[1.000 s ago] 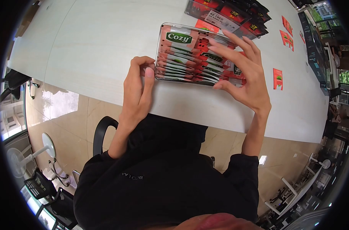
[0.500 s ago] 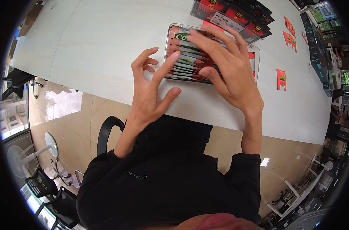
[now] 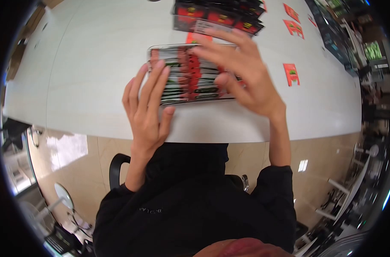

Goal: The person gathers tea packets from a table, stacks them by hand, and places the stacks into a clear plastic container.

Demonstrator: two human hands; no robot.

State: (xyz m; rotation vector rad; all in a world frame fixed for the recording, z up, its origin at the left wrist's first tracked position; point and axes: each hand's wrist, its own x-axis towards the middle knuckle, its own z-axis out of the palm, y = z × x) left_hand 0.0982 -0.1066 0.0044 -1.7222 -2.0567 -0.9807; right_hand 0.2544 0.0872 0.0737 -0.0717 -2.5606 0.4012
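Observation:
A clear plastic tray (image 3: pixel 171 45) lies near the table's front edge, filled with upright rows of red, white and green sachets (image 3: pixel 196 70). My left hand (image 3: pixel 145 113) is at the tray's left side, its long fingers stretched out over the left rim and the end of the nearest row. Over the right part of the tray is my right hand (image 3: pixel 248 75), fingers spread and thumb low above the sachets, slightly blurred. It hides the right end of the tray.
Behind the tray stands a clear box of black and red packets (image 3: pixel 218 18) with a white label. Loose red sachets (image 3: pixel 291 74) lie to the right on the white table (image 3: pixel 96 85). A dark box (image 3: pixel 332 40) runs along the right edge.
My left hand has gone from hovering beside the tray to its left rim, fingers straighter. My right hand stays over the right part. The whole view has shifted, moving the tray leftward.

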